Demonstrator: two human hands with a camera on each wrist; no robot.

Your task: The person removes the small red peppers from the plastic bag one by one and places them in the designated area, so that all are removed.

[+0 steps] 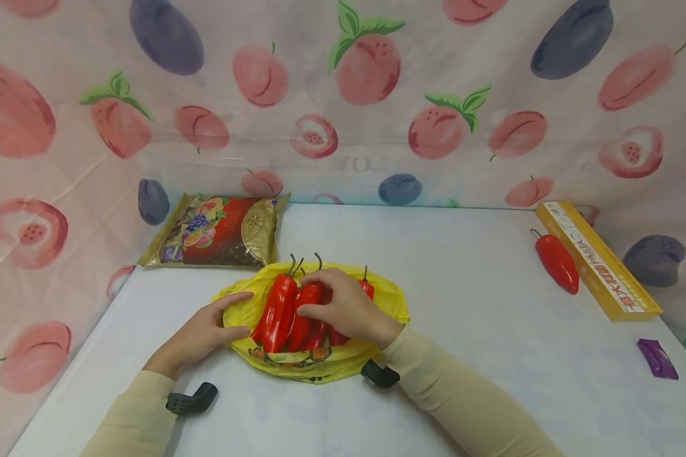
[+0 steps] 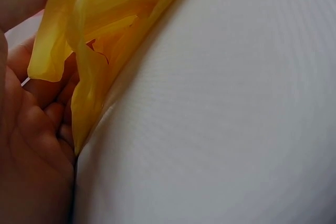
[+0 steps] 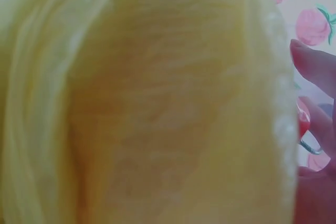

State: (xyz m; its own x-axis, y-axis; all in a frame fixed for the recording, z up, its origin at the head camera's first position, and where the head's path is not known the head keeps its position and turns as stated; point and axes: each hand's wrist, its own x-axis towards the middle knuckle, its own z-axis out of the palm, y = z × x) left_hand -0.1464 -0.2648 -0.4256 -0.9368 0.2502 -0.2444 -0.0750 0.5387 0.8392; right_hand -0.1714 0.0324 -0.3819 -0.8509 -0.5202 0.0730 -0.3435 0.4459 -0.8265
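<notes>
So the back wall here is a pink cloth (image 1: 385,143) printed with peaches and plums, and below it there's a white table (image 1: 463,273) with a yellow plastic bag (image 1: 393,298) spread open on it, which I'll use as the landmark (sides are the person's own). The bunch of glossy red peppers (image 1: 277,314) sits right inside that bag, a few dark stems poking up past its far rim. The left hand (image 1: 207,329) is at the bag's left edge, fingers loosely bent against the plastic, thumb held apart from them. The right hand (image 1: 349,304) is over the middle of the bag, fingers and thumb bent around the peppers; honestly can't tell if they've closed on 1 or are just touching. Both arms are in cream sleeves (image 1: 463,393). Behind the bag and to its left lies a shiny gold and red packet (image 1: 223,231) with fruit pictures. Well off to the bag's right there's 1 loose red pepper (image 1: 557,263) lying just beside a long yellow pasta box (image 1: 600,260), and farther right of the bag, a small purple packet (image 1: 657,358).
</notes>
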